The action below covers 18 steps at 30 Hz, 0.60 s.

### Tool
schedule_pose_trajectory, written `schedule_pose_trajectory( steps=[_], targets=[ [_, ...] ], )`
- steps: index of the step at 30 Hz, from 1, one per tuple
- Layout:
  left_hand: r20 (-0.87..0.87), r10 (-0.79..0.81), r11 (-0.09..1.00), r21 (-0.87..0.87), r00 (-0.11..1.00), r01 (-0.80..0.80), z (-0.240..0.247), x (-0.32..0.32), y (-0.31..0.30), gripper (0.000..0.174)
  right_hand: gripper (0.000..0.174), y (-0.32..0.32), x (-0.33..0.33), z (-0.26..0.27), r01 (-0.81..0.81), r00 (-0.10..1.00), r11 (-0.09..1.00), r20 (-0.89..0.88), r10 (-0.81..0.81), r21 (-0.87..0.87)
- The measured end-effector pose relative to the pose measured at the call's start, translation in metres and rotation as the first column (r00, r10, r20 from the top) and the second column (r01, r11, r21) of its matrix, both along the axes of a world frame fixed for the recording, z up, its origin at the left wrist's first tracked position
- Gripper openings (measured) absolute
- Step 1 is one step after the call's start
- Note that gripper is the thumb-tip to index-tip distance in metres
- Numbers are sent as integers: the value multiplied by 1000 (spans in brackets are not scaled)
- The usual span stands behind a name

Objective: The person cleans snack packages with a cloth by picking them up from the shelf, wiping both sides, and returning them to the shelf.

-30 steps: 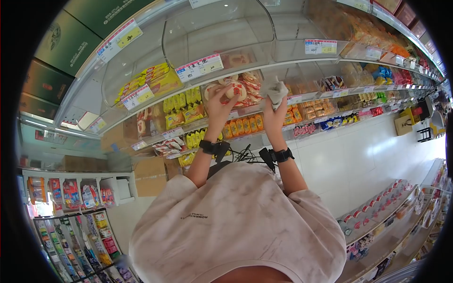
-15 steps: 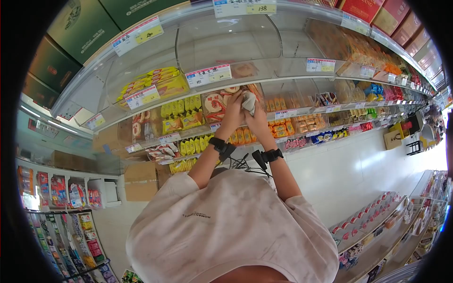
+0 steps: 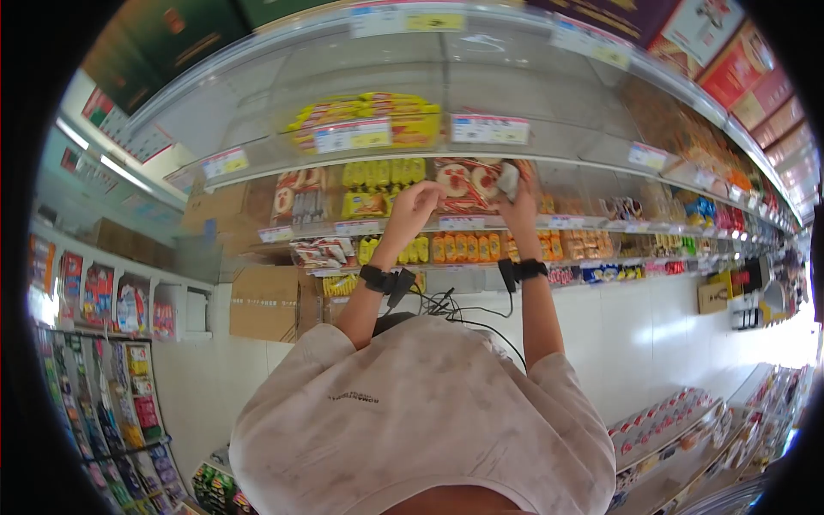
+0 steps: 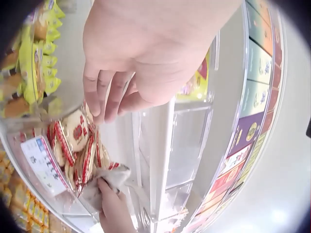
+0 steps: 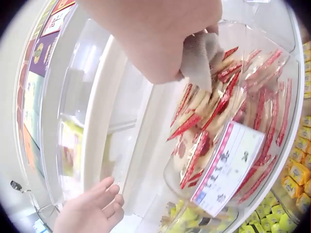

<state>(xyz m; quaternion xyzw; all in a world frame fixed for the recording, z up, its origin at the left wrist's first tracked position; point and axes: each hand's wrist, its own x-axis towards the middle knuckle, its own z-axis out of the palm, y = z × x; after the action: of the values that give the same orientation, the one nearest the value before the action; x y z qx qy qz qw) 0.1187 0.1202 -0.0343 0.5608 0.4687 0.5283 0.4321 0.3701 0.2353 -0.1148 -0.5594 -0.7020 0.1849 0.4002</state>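
My right hand (image 3: 520,215) grips a crumpled grey-white cloth (image 3: 508,180) at the right side of a clear bin of red-and-cream wrapped snacks (image 3: 463,190). In the right wrist view the cloth (image 5: 198,60) is bunched in the fingers, against the snack packets (image 5: 214,111). The left hand (image 3: 414,211) is at the bin's left side, holding nothing; its fingers (image 4: 111,94) hang loosely bent above the packets (image 4: 77,133) in the left wrist view. A price label (image 5: 229,167) sits on the bin's front.
Yellow packets (image 3: 369,204) fill the bin on the left, and orange snacks (image 3: 468,247) lie on the shelf below. Above is a shelf edge with price labels (image 3: 489,129). A cardboard box (image 3: 264,302) stands lower left; black cables (image 3: 446,302) hang before the body.
The hands came together at the cloth and have since parted, the left moving left and the right staying with the cloth at the bin's right side. The head view has shifted.
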Motion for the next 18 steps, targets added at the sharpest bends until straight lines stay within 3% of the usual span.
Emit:
schedule_pose_trajectory(
  steps=[3,7,10,13,16,18],
  targets=[
    [19,117,993,-20,993,-116,5,-51,-26,25,57,-34,-21,29,122,993,925,-49,-112,361],
    [146,302,953,-41,942,-299,-23,-129,-53,23,47,-87,-101,52,-97,974,949,-167,152,299],
    [249,398,916,-53,883,-398,-23,-180,-74,21,40,-118,-176,65,-375,855,907,-306,419,193],
    [291,457,885,-49,841,-464,-53,-238,-75,18,38,-158,-249,69,-480,786,877,-464,408,-41],
    [-16,499,865,69,866,-497,-100,-268,-52,18,40,-173,-281,61,-512,754,858,-500,426,-40],
    [7,446,892,78,895,-445,-132,-273,-29,18,42,-181,-295,56,-493,785,866,-472,400,-85]
  ],
)
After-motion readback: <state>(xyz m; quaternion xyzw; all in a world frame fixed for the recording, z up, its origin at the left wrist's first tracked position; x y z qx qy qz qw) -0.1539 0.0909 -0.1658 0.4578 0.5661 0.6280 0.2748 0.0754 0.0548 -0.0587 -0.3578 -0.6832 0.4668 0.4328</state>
